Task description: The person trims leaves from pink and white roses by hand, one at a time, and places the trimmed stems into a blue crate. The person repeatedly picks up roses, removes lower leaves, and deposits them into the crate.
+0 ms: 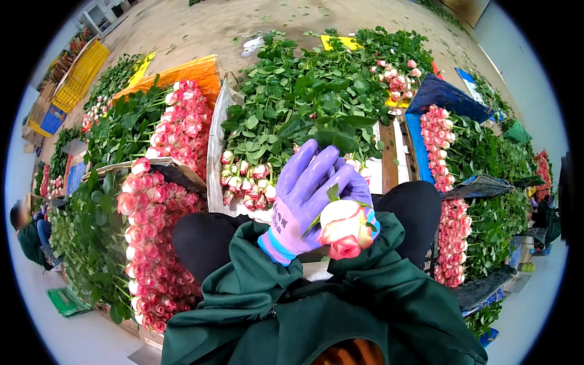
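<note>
Both my hands wear purple coated gloves and meet in front of my lap. My left hand (pixel 305 196) has its back up and its fingers curled forward over the stem of a white and pink rose (pixel 345 228). The bloom hangs toward me over my wrists, and its leaves (pixel 337 132) stick out beyond my fingertips. Mostly hidden behind the bloom and my left hand, my right hand (pixel 360 187) lies close against the same stem; its grip cannot be made out. Just beyond my hands lies a heap of leafy cut roses (pixel 255 178), blooms toward me.
Stacked roses (pixel 150 228) stand close on my left, more roses (pixel 449 242) on my right beside a blue sheet (pixel 417 146). A wooden plank (pixel 389 157) lies right of the heap. Yellow crates (pixel 82 75) stand far left. A person (pixel 32 237) sits at the left edge.
</note>
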The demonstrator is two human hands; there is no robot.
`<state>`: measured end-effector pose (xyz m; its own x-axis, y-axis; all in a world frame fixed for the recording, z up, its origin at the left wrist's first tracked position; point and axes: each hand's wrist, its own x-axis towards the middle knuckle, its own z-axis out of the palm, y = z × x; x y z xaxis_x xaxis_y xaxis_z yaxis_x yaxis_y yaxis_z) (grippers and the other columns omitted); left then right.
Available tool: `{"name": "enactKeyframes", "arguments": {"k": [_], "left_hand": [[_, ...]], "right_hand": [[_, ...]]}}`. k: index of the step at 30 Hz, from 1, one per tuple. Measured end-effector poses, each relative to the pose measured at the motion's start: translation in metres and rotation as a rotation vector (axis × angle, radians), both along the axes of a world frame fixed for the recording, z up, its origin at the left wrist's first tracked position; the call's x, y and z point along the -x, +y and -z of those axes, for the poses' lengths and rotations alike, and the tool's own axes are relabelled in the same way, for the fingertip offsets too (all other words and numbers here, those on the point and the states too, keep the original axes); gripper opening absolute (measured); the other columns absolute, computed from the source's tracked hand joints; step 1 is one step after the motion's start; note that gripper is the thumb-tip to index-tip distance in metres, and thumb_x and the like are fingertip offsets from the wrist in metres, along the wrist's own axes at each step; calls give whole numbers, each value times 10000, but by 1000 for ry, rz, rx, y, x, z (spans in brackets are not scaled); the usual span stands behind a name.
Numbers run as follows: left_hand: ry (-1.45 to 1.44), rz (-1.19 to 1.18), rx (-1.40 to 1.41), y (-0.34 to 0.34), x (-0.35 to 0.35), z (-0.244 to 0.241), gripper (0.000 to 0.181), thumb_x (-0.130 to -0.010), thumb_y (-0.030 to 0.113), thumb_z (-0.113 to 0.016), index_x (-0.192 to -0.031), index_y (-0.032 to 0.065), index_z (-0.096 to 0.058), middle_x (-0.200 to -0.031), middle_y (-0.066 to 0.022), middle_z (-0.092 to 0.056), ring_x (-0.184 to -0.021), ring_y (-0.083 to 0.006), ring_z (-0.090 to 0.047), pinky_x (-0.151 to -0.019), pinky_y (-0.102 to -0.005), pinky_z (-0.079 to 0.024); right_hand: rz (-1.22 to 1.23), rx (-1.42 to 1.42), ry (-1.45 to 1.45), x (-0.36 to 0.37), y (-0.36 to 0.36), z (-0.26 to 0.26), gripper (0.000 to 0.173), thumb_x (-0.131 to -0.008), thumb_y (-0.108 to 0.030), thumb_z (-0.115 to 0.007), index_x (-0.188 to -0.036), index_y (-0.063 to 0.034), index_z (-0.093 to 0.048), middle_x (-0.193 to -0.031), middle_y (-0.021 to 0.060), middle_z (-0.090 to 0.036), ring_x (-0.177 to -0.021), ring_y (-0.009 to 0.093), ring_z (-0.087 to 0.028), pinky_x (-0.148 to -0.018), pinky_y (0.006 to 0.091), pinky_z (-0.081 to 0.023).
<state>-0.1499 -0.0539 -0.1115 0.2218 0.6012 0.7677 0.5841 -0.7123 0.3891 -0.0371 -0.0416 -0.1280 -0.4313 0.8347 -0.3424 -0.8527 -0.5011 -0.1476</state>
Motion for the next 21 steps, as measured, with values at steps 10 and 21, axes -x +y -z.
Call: {"name": "enactKeyframes", "arguments": {"k": [10, 21], "left_hand": [[19, -4, -98, 9, -7, 11, 326, -670, 205, -680, -977, 104, -637, -1022, -39, -615, -999, -258, -556, -816, -411, -455], [11, 84, 78, 5, -28, 18, 264, -685, 165, -661, -937, 88, -655, -994, -50, -633, -991, -272, -567, -838, -407, -448]], "right_hand": [[152, -662, -254, -17, 7, 55, 341, -903, -240, -475, -1177, -39, -487, -1102, 53, -543, -970, 146, -530, -847, 266, -431], [-363, -299, 258, -68, 42, 63, 350, -881, -384, -487, -1018, -66, -541, -845, 36, -587, -679, 118, -563, -592, 244, -475]]}}
